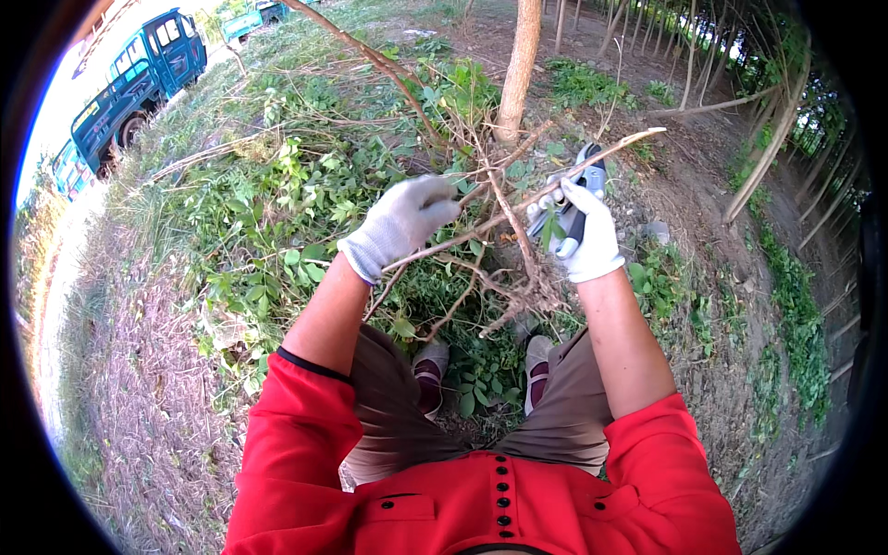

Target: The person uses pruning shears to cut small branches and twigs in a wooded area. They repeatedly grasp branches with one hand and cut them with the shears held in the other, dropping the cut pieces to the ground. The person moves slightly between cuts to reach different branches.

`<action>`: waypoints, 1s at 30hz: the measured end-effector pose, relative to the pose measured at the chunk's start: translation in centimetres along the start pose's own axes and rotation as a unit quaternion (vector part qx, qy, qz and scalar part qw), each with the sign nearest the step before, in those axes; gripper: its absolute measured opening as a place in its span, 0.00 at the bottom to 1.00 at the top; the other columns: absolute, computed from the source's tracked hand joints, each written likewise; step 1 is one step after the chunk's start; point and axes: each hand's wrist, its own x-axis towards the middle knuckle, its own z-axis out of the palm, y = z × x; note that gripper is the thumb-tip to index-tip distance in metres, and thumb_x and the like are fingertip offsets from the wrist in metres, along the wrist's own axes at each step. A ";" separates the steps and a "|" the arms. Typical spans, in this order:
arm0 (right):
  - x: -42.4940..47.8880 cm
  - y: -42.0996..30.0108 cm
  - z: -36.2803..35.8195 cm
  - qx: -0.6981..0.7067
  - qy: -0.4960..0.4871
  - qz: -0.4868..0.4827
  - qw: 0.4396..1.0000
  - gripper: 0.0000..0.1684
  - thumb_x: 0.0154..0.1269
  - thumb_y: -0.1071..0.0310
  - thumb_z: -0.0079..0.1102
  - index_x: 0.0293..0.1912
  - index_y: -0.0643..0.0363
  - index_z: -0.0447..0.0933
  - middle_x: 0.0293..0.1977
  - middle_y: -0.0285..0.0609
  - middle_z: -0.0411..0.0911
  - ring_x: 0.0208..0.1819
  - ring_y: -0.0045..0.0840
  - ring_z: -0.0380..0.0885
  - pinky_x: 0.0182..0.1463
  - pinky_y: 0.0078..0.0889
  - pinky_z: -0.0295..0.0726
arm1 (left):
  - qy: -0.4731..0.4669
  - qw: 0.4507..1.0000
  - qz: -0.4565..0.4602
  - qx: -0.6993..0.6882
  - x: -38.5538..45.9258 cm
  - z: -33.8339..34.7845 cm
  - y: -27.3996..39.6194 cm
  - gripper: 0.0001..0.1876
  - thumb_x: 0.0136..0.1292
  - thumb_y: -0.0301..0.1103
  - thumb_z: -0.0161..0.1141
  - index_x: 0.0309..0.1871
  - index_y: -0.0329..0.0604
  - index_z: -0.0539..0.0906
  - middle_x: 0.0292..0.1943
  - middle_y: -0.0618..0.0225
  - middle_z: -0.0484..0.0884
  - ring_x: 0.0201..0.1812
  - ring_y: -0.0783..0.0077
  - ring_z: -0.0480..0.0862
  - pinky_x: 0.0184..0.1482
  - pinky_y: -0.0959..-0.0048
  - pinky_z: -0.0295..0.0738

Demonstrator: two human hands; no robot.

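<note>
My right hand (593, 232), in a white knitted glove, grips pruning shears (574, 232) with dark handle grips. Its thumb and fingers also hold a long thin branch (624, 143) that slants down to the left, past my left wrist. Blurred by motion, my left hand (406, 211), gloved alike, hovers over the branches with thumb and fingers apart; I see nothing between them. Between the hands stands an uprooted-looking woody stem (510, 215) with a tangled root clump (534, 291) at its lower end. A cut side branch (524, 149) crosses it near the top.
A tree trunk (520, 69) rises just ahead. Leafy cuttings and weeds (298, 187) cover the ground at left. My shoes (431, 368) stand apart beneath the branches. A blue cargo vehicle (149, 66) is parked far left; slim trees (770, 132) line the right.
</note>
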 end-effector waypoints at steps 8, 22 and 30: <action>-0.3 -1.3 -0.3 -0.021 -0.006 -0.028 0.999 0.04 0.66 0.72 0.58 0.40 0.56 0.72 0.28 0.38 0.76 0.32 0.31 0.80 0.40 0.43 0.85 | -0.147 0.987 0.002 0.059 -1.7 2.2 -2.5 0.12 0.63 0.36 0.64 0.44 0.37 0.83 0.32 0.59 0.83 0.35 0.65 0.82 0.42 0.68 0.76; -2.0 -2.8 -2.7 -0.339 0.102 -0.020 0.935 0.15 0.62 0.66 0.64 0.46 0.57 0.73 0.33 0.35 0.78 0.32 0.22 0.80 0.36 0.27 0.80 | 0.161 0.972 0.102 0.136 3.3 -0.9 -0.5 0.13 0.66 0.40 0.59 0.47 0.43 0.83 0.34 0.51 0.84 0.38 0.47 0.84 0.40 0.58 0.78; -1.8 -2.3 -2.5 -0.432 0.079 0.081 0.895 0.19 0.63 0.59 0.65 0.49 0.58 0.73 0.36 0.35 0.78 0.37 0.19 0.78 0.38 0.24 0.76 | 0.142 0.983 0.090 0.068 3.0 -0.2 -2.5 0.11 0.67 0.39 0.60 0.46 0.42 0.84 0.32 0.52 0.83 0.35 0.52 0.84 0.38 0.66 0.77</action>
